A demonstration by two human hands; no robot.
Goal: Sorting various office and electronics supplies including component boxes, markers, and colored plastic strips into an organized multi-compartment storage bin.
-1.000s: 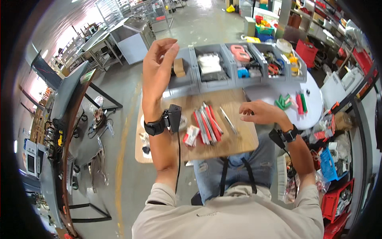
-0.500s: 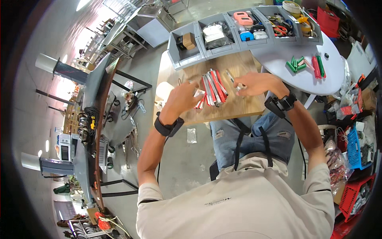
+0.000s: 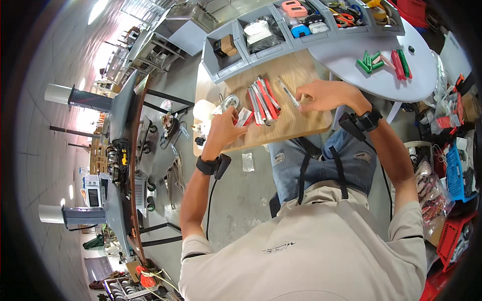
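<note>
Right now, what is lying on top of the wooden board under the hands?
On the wooden board: a row of red and grey strips, a round metal tin and a thin tool. The left hand covers whatever lies beneath it.

A small flat red-and-white packet (image 3: 244, 116) lay on the pale wooden board (image 3: 301, 123), at its left part, partly covered by fingertips. Just to its right, a cluster of long, thin red and grey strips (image 3: 262, 99) lay side by side, fanned slightly and angled toward the upper left. Further right, a single slim grey strip (image 3: 288, 92) lay apart from the cluster, tilted the same way, its lower end under fingertips.
</note>
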